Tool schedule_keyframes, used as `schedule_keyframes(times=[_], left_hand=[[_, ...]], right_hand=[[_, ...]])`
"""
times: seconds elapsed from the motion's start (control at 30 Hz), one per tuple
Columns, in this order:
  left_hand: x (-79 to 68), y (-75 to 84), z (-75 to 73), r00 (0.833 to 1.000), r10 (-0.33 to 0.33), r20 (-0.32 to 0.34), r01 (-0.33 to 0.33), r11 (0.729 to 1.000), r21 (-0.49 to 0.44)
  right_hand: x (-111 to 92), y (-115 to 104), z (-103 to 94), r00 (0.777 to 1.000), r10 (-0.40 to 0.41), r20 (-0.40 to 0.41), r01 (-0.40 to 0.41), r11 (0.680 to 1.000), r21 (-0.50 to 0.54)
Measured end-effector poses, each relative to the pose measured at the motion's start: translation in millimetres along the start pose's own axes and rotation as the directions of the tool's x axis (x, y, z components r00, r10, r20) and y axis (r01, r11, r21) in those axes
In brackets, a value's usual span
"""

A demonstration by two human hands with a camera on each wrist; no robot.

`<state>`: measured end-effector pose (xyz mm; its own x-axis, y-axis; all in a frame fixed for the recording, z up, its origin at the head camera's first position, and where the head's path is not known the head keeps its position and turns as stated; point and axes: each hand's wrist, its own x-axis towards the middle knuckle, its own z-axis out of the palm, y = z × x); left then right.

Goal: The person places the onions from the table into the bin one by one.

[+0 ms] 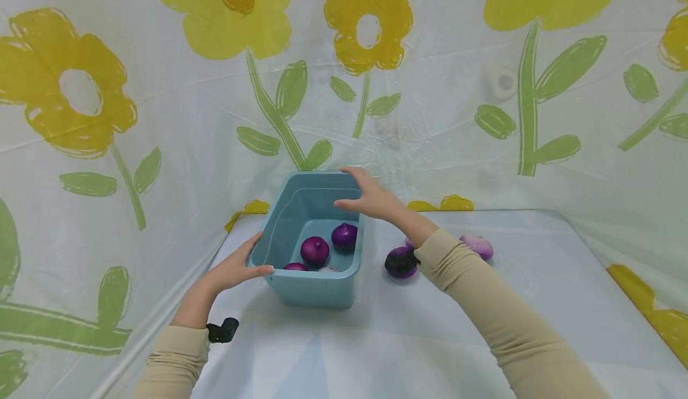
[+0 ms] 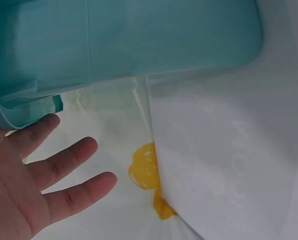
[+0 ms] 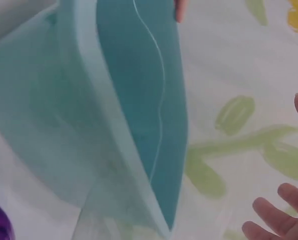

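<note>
A blue-green plastic bin (image 1: pixel 317 288) stands on the table with several purple onions inside, including a round one (image 1: pixel 314 251) and another (image 1: pixel 344 238) by the right wall. My left hand (image 1: pixel 233 270) is at the bin's front left corner, thumb along the front rim. Its other fingers (image 2: pixel 73 197) extend loosely spread outside the wall. Over the far right rim, in the head view, my right hand (image 1: pixel 373 199) is held with thumb and fingers apart. Its fingers (image 3: pixel 276 215) are spread beside the bin in the right wrist view, holding nothing.
Right of the bin lie a purple onion (image 1: pixel 396 252), partly covered by the black wrist device, and a paler pink-purple one (image 1: pixel 477 246). Part of another shows behind the right sleeve (image 1: pixel 484 291). A flower-printed curtain (image 1: pixel 430 118) hangs behind the table (image 1: pixel 537 267).
</note>
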<state>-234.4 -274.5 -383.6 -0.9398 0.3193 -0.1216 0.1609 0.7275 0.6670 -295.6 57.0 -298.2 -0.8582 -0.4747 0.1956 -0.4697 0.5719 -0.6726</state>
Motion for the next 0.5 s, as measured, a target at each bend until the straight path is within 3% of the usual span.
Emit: schedule_keyframes(times=[0.3,0.5], left_hand=[[-0.4,0.4,-0.9,1.0,-0.006,0.001,0.006,1.0,0.01],[-0.9,0.4,-0.8,1.0,-0.014,0.008,0.014,1.0,0.005]], right_hand=[[-41,37,-36.3,0.991,0.02,-0.134,-0.022,1.0,-0.012],[-73,75,-53.5,0.98,0.037,-0.194,-0.047,0.998,-0.044]])
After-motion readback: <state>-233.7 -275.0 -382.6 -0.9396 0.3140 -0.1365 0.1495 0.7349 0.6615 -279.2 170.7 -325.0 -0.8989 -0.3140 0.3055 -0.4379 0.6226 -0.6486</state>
